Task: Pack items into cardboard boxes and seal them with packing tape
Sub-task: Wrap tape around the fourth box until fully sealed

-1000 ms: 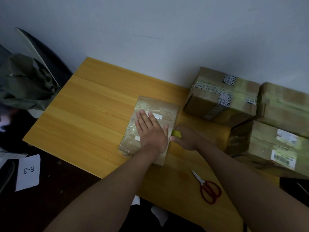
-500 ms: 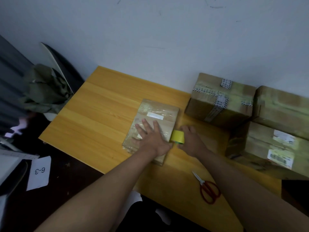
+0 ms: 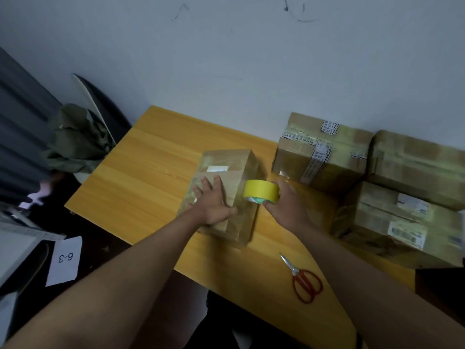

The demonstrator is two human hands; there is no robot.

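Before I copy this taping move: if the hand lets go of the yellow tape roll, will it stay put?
Probably not: the tape roll stands on edge against the box, so it may roll. The right hand grips it; the hollow ring looks light.

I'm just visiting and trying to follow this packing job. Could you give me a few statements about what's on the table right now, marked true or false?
1. The left hand lies flat on the box. True.
2. The right hand holds a red tape roll. False: the tape roll is yellow.
3. The scissors lie on the table, untouched. True.
4. The scissors lie left of the box. False: they lie nearer the person and to its right.
5. More boxes sit to the right, by the wall. True.
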